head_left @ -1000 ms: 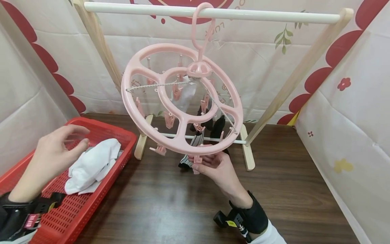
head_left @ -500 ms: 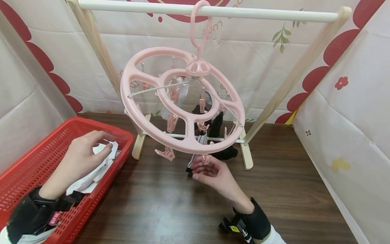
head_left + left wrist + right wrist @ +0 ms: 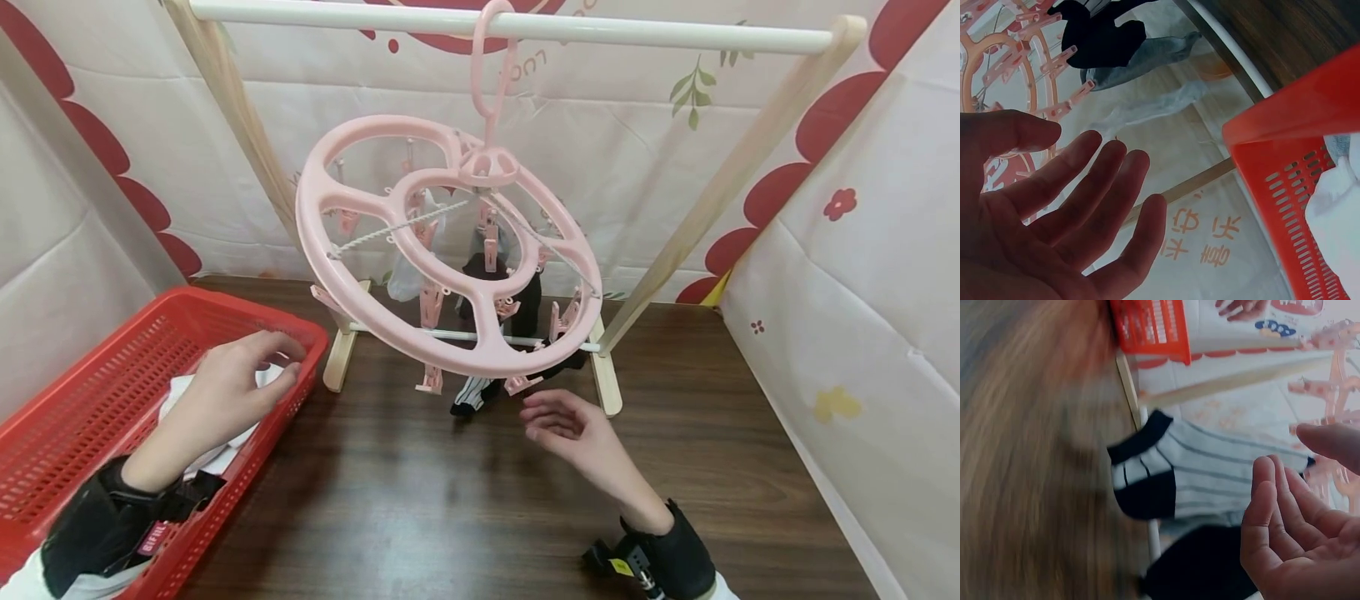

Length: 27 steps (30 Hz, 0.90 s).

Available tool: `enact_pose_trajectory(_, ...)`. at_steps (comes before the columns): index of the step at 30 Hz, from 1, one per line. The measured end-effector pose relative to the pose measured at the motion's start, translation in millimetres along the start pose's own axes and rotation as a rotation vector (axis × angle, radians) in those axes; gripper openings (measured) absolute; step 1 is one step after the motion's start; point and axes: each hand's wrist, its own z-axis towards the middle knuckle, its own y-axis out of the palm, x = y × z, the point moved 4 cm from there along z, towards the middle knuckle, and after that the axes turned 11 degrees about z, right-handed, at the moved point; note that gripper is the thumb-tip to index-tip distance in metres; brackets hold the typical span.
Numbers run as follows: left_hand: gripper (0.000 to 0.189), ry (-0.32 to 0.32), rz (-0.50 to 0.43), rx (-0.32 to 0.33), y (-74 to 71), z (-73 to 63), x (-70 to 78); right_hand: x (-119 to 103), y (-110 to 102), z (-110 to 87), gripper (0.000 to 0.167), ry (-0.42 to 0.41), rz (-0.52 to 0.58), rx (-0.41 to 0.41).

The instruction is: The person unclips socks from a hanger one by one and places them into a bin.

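A round pink clip hanger point(image 3: 491, 354) hangs tilted from a white rail, with pink clips around its rings. Socks hang from it: a white one with black stripes point(image 3: 1210, 469), black ones point(image 3: 1100, 37), a grey one point(image 3: 1154, 59) and a pale one point(image 3: 1154, 109). My right hand point(image 3: 573, 429) is just right of a low clip point(image 3: 521, 384), fingers loosely bent and holding nothing. Over the red basket point(image 3: 247, 475) hovers my left hand point(image 3: 232, 400), its fingers relaxed and apart, nothing in them. White cloth point(image 3: 221, 454) lies in the basket, partly hidden by that hand.
The white rail point(image 3: 660, 33) rests on wooden legs point(image 3: 738, 175), whose feet stand on the dark wooden table point(image 3: 420, 500). Printed cloth walls point(image 3: 862, 317) enclose the back and sides.
My right hand has let go of a clip and drawn back to the right. My left hand has moved right over the white cloth. The hanger has turned, swinging its clips and socks.
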Motion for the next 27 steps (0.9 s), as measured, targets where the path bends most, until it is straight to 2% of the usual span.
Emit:
enact_pose_trajectory(6, 0.015, 0.002, -0.016, -0.033, 2.4, 2.2, 1.3, -12, -26, -5.7, 0.027, -0.029, -0.083, 0.103)
enact_pose_trajectory(12, 0.015, 0.002, -0.044, -0.071, 4.7, 6.3, 3.5, -37, -51, -3.1, 0.026, -0.108, -0.165, 0.304)
enact_pose_trajectory(15, 0.011, 0.005, -0.028, -0.066, 6.7, 8.2, 5.6, -48, -61, 3.8, 0.028, -0.151, -0.181, 0.368)
enact_pose_trajectory(20, 0.008, 0.025, 0.009, -0.02, 9.9, 9.6, 8.5, -54, -72, 22.3, 0.035, -0.158, -0.201, 0.366)
enact_pose_trajectory(27, 0.008, 0.05, 0.015, 0.01, 14.8, 9.5, 10.2, -55, -74, 52.4, 0.043, -0.09, -0.217, 0.275)
